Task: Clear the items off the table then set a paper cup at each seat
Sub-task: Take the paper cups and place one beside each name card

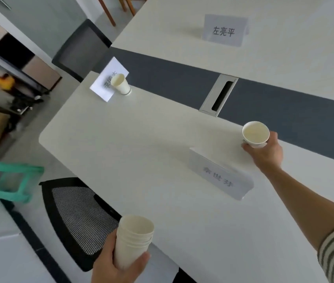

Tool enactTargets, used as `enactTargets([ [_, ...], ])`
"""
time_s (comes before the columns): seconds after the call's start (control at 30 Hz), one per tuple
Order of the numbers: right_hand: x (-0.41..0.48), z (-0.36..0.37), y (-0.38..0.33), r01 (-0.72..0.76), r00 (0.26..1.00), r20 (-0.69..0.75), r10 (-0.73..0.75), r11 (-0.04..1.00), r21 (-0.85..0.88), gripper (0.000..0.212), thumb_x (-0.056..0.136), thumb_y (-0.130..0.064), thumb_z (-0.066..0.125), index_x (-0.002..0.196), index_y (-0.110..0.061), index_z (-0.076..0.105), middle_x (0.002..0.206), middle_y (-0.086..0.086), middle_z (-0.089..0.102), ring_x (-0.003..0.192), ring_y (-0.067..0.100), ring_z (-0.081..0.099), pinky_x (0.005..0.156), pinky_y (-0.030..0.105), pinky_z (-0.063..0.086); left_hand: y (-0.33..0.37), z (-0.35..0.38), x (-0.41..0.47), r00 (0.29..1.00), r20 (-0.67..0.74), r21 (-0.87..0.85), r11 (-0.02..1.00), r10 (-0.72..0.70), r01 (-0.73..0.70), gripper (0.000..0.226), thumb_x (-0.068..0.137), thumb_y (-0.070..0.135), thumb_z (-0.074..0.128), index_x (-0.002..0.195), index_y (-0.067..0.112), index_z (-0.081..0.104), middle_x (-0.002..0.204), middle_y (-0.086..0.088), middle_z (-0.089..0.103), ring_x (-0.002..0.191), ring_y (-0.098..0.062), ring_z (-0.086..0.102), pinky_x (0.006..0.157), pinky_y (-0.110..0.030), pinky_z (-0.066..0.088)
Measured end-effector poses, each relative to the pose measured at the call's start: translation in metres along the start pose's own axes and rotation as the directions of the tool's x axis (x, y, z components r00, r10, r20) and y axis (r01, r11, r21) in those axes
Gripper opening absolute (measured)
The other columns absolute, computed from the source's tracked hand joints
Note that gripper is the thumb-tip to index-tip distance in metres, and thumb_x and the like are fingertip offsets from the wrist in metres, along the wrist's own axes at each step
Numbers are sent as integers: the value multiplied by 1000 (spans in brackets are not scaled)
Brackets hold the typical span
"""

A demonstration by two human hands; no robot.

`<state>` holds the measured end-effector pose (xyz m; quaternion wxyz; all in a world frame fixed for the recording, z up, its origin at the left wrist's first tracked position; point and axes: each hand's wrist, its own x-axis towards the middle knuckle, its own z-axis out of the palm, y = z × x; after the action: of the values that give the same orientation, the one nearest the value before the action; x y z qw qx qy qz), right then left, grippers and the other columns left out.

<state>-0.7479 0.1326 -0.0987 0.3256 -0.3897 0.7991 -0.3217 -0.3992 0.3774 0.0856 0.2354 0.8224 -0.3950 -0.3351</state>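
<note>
My right hand (267,154) grips a single white paper cup (255,134) upright, just beyond the near name card (220,176) on the white table (141,150). My left hand (117,264) holds a stack of several nested paper cups (132,240) over the table's near edge. Another paper cup (121,84) stands at the far left seat, next to a second name card (106,81).
A third name card (224,30) stands across the dark centre strip, beside a metal cable slot (219,96). A black mesh chair (80,219) sits below the near edge, another chair (80,50) at the far end. A green stool (9,181) and shelving stand left.
</note>
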Motion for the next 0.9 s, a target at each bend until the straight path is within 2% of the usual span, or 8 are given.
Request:
enactTargets([
  [0.07, 3, 0, 0, 12, 1000, -7, -12, 1000, -21, 68, 66, -46, 81, 117, -22, 44, 108, 4, 66, 99, 31, 60, 68, 33, 40, 3, 3, 0, 1000, 28, 3, 1000, -1, 1, 73, 52, 9, 93, 117, 25, 64, 84, -7, 74, 74, -28, 71, 71, -42, 60],
  [0.17, 3, -3, 0, 16, 1000, 18, -15, 998, -63, 68, 68, -44, 81, 118, -17, 45, 111, 7, 65, 101, 32, 59, 71, 35, 42, 12, 5, 1, 998, 55, -40, 999, 33, -31, 78, 39, 37, 88, 112, 32, 62, 84, -6, 74, 74, -29, 71, 72, -45, 60],
  [0.3, -2, -15, 4, 35, 995, 97, -25, 993, -109, 68, 69, -36, 83, 121, -13, 46, 118, 12, 62, 108, 32, 56, 77, 35, 42, 21, 2, 8, 986, 87, -41, 990, 141, -138, 78, 40, 44, 85, 113, 31, 61, 90, 13, 72, 68, -8, 68, 65, -33, 59],
  [0.43, -26, -45, 5, 24, 994, 106, -8, 988, -150, 75, 73, -30, 81, 135, -13, 44, 131, 9, 59, 122, 29, 54, 93, 42, 46, 28, 1, 15, 954, 157, -86, 966, 256, -245, 72, 42, 52, 81, 109, 40, 56, 96, 22, 69, 76, -4, 68, 64, -23, 57],
  [0.53, -67, -74, -8, 46, 999, 5, -45, 993, -105, 50, 81, -26, 75, 125, -12, 58, 120, 6, 68, 104, 22, 63, 85, 33, 48, 32, 1, 22, 913, 226, -129, 939, 341, -319, 71, 44, 52, 81, 110, 41, 55, 96, 22, 70, 78, -3, 68, 64, -15, 55],
  [0.67, -161, -97, -46, 149, 988, 20, -151, 987, 66, 8, 83, -22, 73, 90, -25, 70, 79, -15, 72, 75, 1, 67, 73, 23, 54, 38, -2, 31, 808, 359, -174, 885, 466, -433, 68, 50, 48, 81, 113, 48, 54, 98, 22, 70, 85, -2, 67, 65, -8, 50],
  [0.73, -215, -98, -64, 184, 974, 109, -196, 977, 110, 12, 82, -23, 73, 74, -31, 70, 70, -14, 72, 69, 1, 68, 60, 10, 48, 40, -5, 35, 729, 432, -187, 844, 530, -502, 67, 53, 48, 81, 113, 54, 52, 102, 22, 69, 89, -2, 67, 68, -8, 50],
  [0.9, -325, -81, -90, 130, 967, 180, -178, 959, 253, 11, 82, -25, 74, 71, -26, 73, 68, -10, 72, 61, 3, 63, 55, 10, 43, 43, -16, 40, 508, 568, -209, 710, 648, -672, 74, 57, 51, 82, 119, 62, 43, 114, 31, 62, 101, 3, 61, 77, -8, 50],
])
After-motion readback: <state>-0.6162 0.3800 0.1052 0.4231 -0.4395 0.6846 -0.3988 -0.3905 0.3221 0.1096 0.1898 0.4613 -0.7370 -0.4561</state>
